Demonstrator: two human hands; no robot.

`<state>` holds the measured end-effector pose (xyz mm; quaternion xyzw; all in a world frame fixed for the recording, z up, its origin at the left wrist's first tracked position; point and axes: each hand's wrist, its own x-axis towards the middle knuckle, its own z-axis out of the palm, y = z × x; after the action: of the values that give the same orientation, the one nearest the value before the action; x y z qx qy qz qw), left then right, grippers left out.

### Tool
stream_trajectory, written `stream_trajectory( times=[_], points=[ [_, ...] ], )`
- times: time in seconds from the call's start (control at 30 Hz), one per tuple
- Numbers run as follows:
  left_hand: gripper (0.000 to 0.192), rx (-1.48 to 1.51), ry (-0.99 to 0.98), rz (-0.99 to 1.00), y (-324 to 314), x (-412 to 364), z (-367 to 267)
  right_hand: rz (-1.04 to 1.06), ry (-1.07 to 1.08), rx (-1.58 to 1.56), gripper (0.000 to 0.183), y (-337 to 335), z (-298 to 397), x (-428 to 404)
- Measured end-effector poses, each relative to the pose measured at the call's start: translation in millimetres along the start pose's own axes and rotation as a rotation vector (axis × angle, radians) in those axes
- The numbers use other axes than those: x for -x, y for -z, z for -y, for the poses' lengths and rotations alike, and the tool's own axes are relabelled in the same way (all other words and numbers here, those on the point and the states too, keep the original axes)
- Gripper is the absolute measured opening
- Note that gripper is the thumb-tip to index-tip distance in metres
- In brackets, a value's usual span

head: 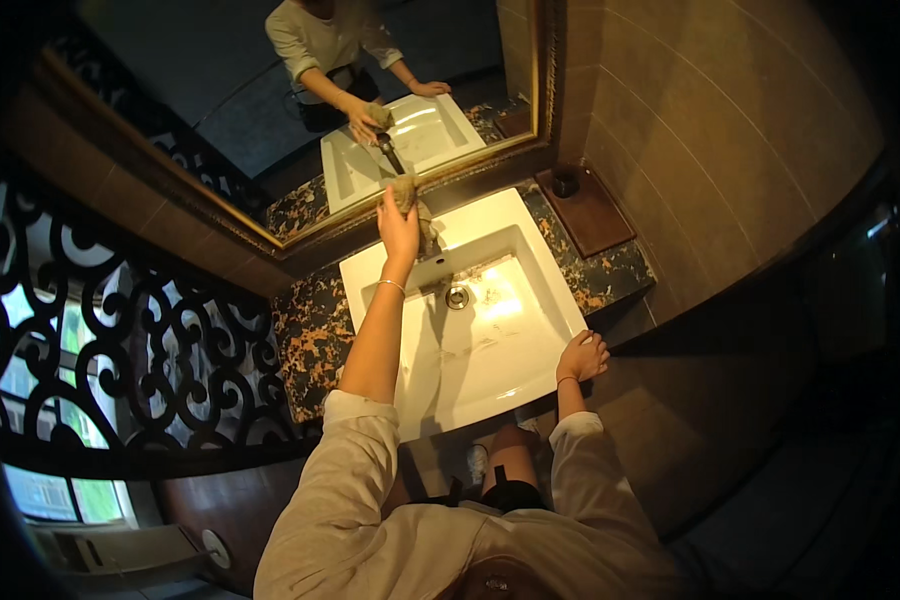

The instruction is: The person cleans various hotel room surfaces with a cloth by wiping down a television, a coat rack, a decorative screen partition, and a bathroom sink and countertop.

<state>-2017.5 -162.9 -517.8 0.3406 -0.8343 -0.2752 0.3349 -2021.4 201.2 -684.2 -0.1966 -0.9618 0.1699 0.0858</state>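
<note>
My left hand (400, 231) reaches over the back of a white rectangular ceramic washbasin (525, 214). It holds a bunched olive-brown cloth (403, 192) against the top of the faucet (427, 238), which the hand and cloth partly hide. At the basin's front right corner, my right hand (583, 355) is curled over the rim. Grey smears and a little wetness mark the bowl floor around the metal drain (457, 298). A small overflow hole (440, 261) shows in the bowl's back wall.
A gold-framed mirror (450, 67) rises behind the basin, reflecting my arms and the cloth. On the dark mottled stone counter (311, 345), a brown tray (589, 214) with a small dark cup (565, 184) lies to the right. A black scrollwork screen (120, 337) stands at left.
</note>
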Motion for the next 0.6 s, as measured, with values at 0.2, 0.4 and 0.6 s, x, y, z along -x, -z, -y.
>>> stream_trajectory(
  times=[0.2,0.4,0.6],
  points=[
    [0.066,0.044,-0.203,0.006,27.3,28.3,-15.3,0.038,-0.002,0.0,0.041,7.2,9.3,-3.4],
    [0.057,0.515,0.28,0.165,74.5,202.0,-27.3,0.034,-0.014,-0.006,0.041,-1.8,-2.2,-9.5],
    [0.04,0.657,0.715,0.122,216.2,414.3,50.3,0.17,0.078,-0.34,0.039,-5.6,-46.6,-23.1]
  ],
)
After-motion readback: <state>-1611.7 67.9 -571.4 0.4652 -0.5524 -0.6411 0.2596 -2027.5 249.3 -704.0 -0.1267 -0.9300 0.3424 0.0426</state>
